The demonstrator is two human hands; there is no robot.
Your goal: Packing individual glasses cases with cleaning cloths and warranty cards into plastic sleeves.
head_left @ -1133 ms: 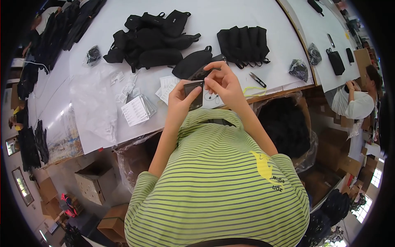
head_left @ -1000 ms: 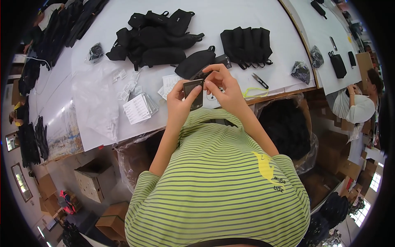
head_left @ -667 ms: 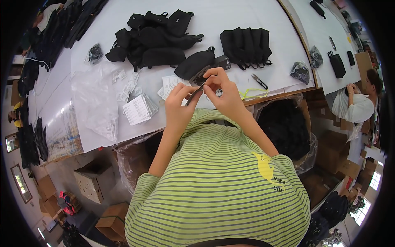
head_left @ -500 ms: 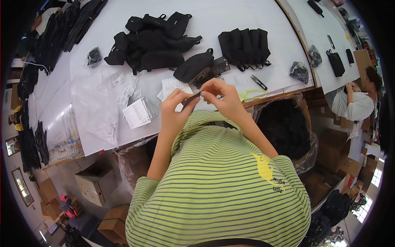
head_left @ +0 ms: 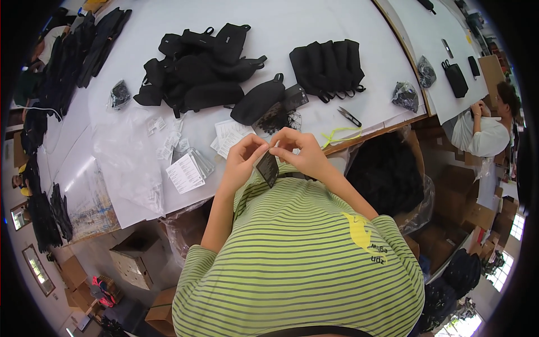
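A black hang tag [head_left: 268, 169] with pale print dangles in front of my shirt, just off the table's near edge. My left hand [head_left: 245, 159] pinches it near its top between thumb and fingers. Against it, my right hand [head_left: 298, 150] closes in a pinch at the same top corner; any string there is too small to make out. Just beyond my hands lie a black pouch [head_left: 259, 101], a stack of black tags [head_left: 294, 98] and a tangle of black strings [head_left: 275, 119]. White printed cards [head_left: 230, 136] are near my left hand.
Black pouches [head_left: 205, 70] lie heaped on the white table [head_left: 337, 22], with a row of pouches [head_left: 328, 67] to the right. Thread snips [head_left: 349, 116] and yellow cord [head_left: 339, 136] sit near the right edge. Below stands a lined box [head_left: 387, 174]. Another person [head_left: 477, 132] works far right.
Both hands have come slightly closer to my body. The tag, earlier held slanted between the fingers, now hangs downward with its printed face showing. My view has shifted a little.
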